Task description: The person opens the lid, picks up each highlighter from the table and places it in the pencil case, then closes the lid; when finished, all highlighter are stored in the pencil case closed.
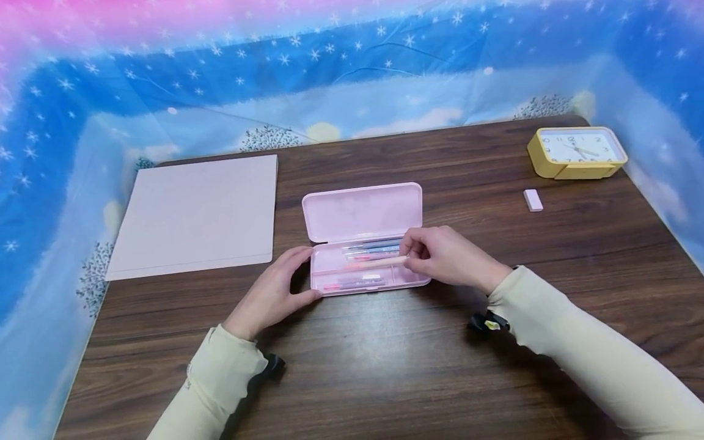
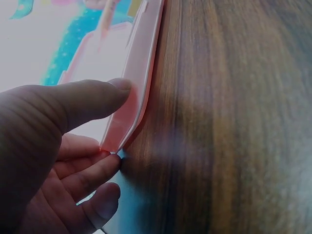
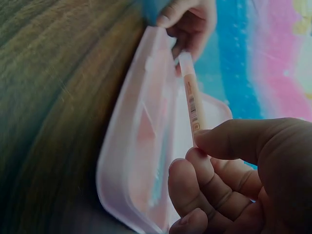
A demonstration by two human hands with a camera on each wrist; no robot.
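A pink pencil case (image 1: 343, 294) lies on the table with its lid (image 1: 363, 214) raised toward the back. My left hand (image 1: 275, 287) holds the case's left end, thumb against the front wall and fingers around the corner. Between thumb and fingertips my right hand (image 1: 448, 256) pinches one end of a peach-coloured pen (image 3: 192, 100) over the case's right part. The pen points left and shows a barcode label in the right wrist view. Several blue and grey pens (image 1: 374, 245) lie along the back of the case, and a slim pen with a pink tip (image 1: 357, 284) in the front compartment.
A flat pale pink board or folder (image 1: 198, 214) lies at the left of the dark wooden table (image 1: 352, 379). To the right are a small white eraser (image 1: 533, 200) and a yellow alarm clock (image 1: 577, 153). A snowflake-patterned cloth (image 1: 308, 67) hangs around the table.
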